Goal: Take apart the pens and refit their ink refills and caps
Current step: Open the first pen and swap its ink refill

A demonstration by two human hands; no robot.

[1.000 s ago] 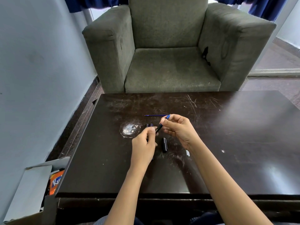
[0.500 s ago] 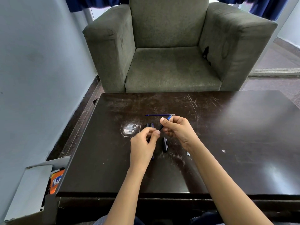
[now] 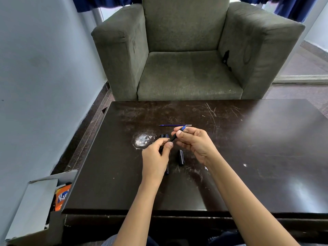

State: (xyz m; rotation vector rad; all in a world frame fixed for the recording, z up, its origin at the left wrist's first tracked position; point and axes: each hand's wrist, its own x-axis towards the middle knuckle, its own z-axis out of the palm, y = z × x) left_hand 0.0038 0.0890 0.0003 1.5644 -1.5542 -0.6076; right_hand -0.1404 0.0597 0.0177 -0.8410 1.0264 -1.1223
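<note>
Both hands hold one dark pen (image 3: pixel 173 138) with a blue tip above the dark table (image 3: pixel 248 157). My left hand (image 3: pixel 156 157) pinches its lower end, my right hand (image 3: pixel 194 142) grips its upper end near the blue tip. A loose blue ink refill (image 3: pixel 170 125) lies flat on the table just beyond the hands. A black pen cap (image 3: pixel 180 158) lies between my wrists. Two dark pen parts (image 3: pixel 164 136) sit side by side behind my left hand. Another dark pen piece (image 3: pixel 167 170) pokes out from under my left wrist.
A grey-green armchair (image 3: pixel 186 59) stands against the table's far edge. A pale wall runs along the left. An open cardboard box (image 3: pixel 35 197) with an orange packet (image 3: pixel 61 197) sits on the floor at the table's left front corner. A white scuff (image 3: pixel 142 140) marks the tabletop.
The two hands have drawn slightly apart along the pen, the right hand edging right and up. The parts lying on the table have not moved.
</note>
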